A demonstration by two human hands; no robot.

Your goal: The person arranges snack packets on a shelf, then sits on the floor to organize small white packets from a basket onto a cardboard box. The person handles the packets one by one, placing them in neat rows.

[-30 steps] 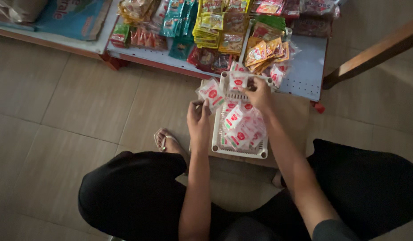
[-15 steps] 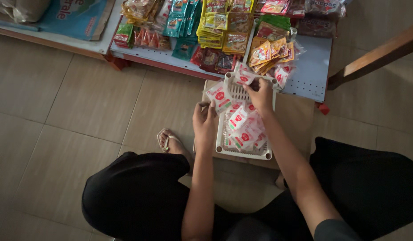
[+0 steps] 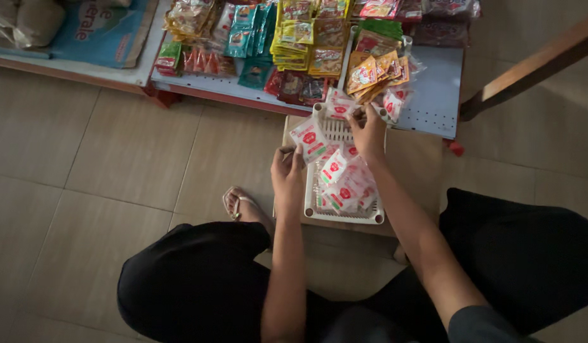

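Observation:
A white slotted plastic tray (image 3: 342, 218) sits on a low surface in front of me and holds several small white sachets with red marks (image 3: 339, 184). My left hand (image 3: 287, 173) pinches one white sachet (image 3: 309, 138) at the tray's left edge. At the tray's far end, my right hand (image 3: 368, 130) grips a strip of the same sachets (image 3: 340, 105), which hangs up toward the shelf.
A low white shelf (image 3: 433, 95) ahead carries many coloured snack packets (image 3: 303, 38). A wooden beam (image 3: 528, 67) slants at the right. My sandalled foot (image 3: 242, 206) rests on the tiled floor (image 3: 103, 159) left of the tray. My dark-clothed knees flank it.
The view has shifted slightly. My right hand has risen a little toward the shelf with the sachet strip. My left hand stays at the tray's left edge with its sachet.

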